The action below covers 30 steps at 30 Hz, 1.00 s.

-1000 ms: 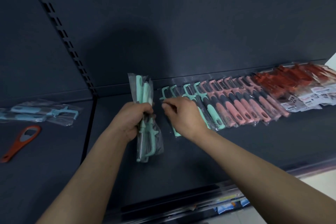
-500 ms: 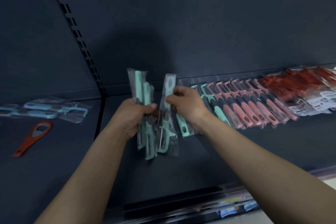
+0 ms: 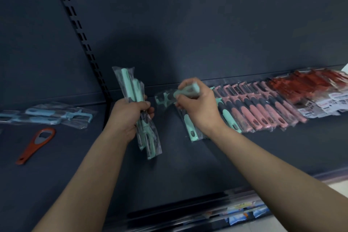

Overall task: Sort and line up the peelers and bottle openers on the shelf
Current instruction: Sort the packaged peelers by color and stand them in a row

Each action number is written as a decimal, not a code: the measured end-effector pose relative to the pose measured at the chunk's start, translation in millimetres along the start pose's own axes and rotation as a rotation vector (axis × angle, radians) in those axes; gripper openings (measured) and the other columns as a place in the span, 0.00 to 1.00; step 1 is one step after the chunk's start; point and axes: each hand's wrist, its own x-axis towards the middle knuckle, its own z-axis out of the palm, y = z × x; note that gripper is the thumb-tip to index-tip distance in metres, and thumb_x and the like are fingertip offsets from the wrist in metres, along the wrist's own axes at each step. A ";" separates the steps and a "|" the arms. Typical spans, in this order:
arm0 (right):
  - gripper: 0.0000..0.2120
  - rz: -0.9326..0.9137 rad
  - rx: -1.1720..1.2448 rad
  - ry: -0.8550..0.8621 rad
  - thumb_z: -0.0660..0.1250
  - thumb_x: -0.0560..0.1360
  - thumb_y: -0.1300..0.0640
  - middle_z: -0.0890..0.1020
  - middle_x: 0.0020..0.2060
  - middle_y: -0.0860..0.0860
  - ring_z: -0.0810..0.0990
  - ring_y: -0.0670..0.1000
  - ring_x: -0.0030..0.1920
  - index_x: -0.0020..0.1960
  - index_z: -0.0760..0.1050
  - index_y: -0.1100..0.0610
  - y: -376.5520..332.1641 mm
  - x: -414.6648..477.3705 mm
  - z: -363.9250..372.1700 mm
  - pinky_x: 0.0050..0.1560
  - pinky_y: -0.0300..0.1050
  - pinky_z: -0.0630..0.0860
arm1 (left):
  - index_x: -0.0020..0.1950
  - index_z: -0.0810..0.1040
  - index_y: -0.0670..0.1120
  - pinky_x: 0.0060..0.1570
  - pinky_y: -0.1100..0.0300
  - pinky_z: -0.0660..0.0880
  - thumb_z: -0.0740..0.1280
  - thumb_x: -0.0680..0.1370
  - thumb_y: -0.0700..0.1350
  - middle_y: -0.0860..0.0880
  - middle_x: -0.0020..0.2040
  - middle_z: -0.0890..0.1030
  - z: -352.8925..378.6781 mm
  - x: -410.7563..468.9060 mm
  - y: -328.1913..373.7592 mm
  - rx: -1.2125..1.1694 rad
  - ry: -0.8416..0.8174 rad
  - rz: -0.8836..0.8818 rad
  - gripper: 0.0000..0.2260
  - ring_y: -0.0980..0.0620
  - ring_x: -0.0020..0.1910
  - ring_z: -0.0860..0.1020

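My left hand grips a bundle of mint-green peelers in clear bags, held upright above the dark shelf. My right hand holds one bagged mint peeler sideways, its head pointing left, over the left end of the row. Under that hand lie mint peelers, then a slanted row of pink peelers, then red packaged items at the far right. An orange bottle opener lies on the left shelf section.
Light-blue bagged peelers lie at the back of the left shelf section. A slotted upright divides the back panel. The shelf's front rail carries price labels at lower right.
My right hand took one mint peeler from beside the bundle and carried it right and back, turning it sideways over the row's left end. The left hand kept its bundle.
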 end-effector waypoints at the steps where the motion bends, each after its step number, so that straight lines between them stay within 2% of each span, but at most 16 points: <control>1: 0.15 0.007 -0.031 -0.009 0.67 0.69 0.70 0.76 0.31 0.53 0.74 0.54 0.33 0.37 0.72 0.50 3.8 -2.4 0.1 0.34 0.52 0.73 | 0.44 0.76 0.41 0.33 0.60 0.80 0.64 0.75 0.30 0.45 0.37 0.77 0.0 0.0 -1.0 0.003 0.002 0.001 0.07 0.52 0.30 0.77; 4: 0.13 -0.006 -0.220 -0.086 0.70 0.67 0.68 0.75 0.37 0.53 0.72 0.49 0.35 0.41 0.72 0.51 14.4 -10.4 0.0 0.36 0.45 0.71 | 0.44 0.76 0.41 0.33 0.60 0.80 0.64 0.75 0.30 0.45 0.36 0.77 0.0 0.4 -2.4 0.007 0.009 0.005 0.07 0.52 0.30 0.77; 7: 0.13 -0.081 -0.504 -0.173 0.70 0.66 0.66 0.76 0.43 0.51 0.73 0.49 0.40 0.47 0.74 0.54 20.4 -18.0 -1.9 0.41 0.38 0.71 | 0.44 0.76 0.41 0.33 0.60 0.80 0.64 0.74 0.30 0.44 0.37 0.76 -0.3 0.6 -3.3 0.016 0.006 0.005 0.07 0.52 0.31 0.77; 9: 0.13 -0.171 -0.732 -0.235 0.71 0.68 0.59 0.77 0.46 0.51 0.76 0.53 0.43 0.52 0.73 0.55 22.3 -22.6 -3.1 0.43 0.43 0.72 | 0.43 0.76 0.41 0.33 0.60 0.80 0.64 0.74 0.30 0.44 0.37 0.76 0.2 0.1 -3.9 0.018 0.004 0.002 0.07 0.52 0.32 0.77; 11: 0.15 -0.290 -0.959 -0.251 0.70 0.71 0.53 0.79 0.46 0.54 0.77 0.58 0.41 0.54 0.74 0.57 24.3 -26.5 -3.5 0.41 0.45 0.70 | 0.44 0.76 0.40 0.34 0.59 0.80 0.64 0.74 0.30 0.44 0.37 0.76 0.7 -0.8 -4.7 0.019 -0.005 -0.006 0.06 0.52 0.32 0.77; 15: 0.15 -0.410 -1.220 -0.289 0.67 0.72 0.53 0.81 0.43 0.56 0.76 0.58 0.47 0.55 0.75 0.60 30.7 -32.5 -4.4 0.50 0.49 0.69 | 0.44 0.76 0.40 0.34 0.59 0.80 0.64 0.75 0.29 0.44 0.37 0.76 0.1 -3.4 -6.3 0.024 -0.023 -0.025 0.06 0.51 0.32 0.76; 18: 0.16 -0.438 -1.318 -0.297 0.66 0.72 0.55 0.80 0.41 0.54 0.74 0.57 0.48 0.58 0.77 0.58 34.7 -35.5 -6.4 0.48 0.50 0.71 | 0.45 0.76 0.39 0.34 0.58 0.80 0.64 0.74 0.29 0.44 0.37 0.75 -0.2 -4.0 -6.9 0.031 -0.029 -0.035 0.06 0.51 0.32 0.76; 24: 0.21 -0.395 -1.390 -0.367 0.58 0.75 0.43 0.80 0.44 0.54 0.70 0.56 0.52 0.53 0.78 0.58 42.3 -37.6 -0.3 0.52 0.48 0.65 | 0.44 0.76 0.39 0.33 0.59 0.80 0.64 0.74 0.29 0.44 0.37 0.75 -2.9 -3.4 -8.3 0.025 -0.026 -0.049 0.06 0.51 0.32 0.76; 27: 0.20 -0.364 -1.352 -0.360 0.56 0.77 0.44 0.79 0.46 0.53 0.68 0.55 0.53 0.53 0.78 0.57 42.2 -33.6 0.6 0.54 0.47 0.64 | 0.45 0.76 0.39 0.33 0.59 0.80 0.64 0.74 0.29 0.44 0.37 0.75 -3.1 -3.8 -7.9 0.031 -0.022 -0.049 0.06 0.51 0.32 0.76; 30: 0.17 -0.304 -1.262 -0.354 0.57 0.78 0.48 0.80 0.50 0.53 0.70 0.55 0.53 0.61 0.75 0.54 39.5 -27.1 1.9 0.55 0.45 0.64 | 0.45 0.76 0.39 0.33 0.59 0.80 0.64 0.74 0.29 0.44 0.37 0.75 -2.1 -5.3 -7.5 0.036 -0.024 -0.052 0.06 0.51 0.31 0.76</control>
